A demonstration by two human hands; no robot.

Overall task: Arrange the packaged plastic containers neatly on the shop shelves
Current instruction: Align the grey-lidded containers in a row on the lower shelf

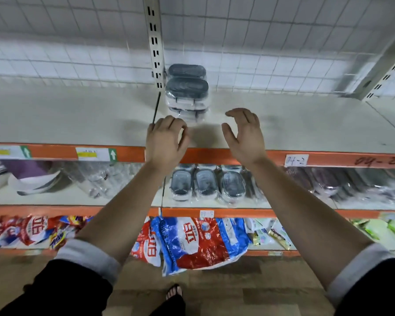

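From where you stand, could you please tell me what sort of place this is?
Most likely a shop aisle: orange-edged metal shelves carry white paper labels, a stack of film-wrapped grey-lidded plastic containers sits on the upper shelf, and red-and-blue plastic bags fill a lower one.

On the top shelf, a stack of packaged containers stood at the rear, just right of the upright post. The left hand and right hand hung before it. On the middle shelf below, three packaged containers lay side by side. Detergent bags lay on the bottom shelf.
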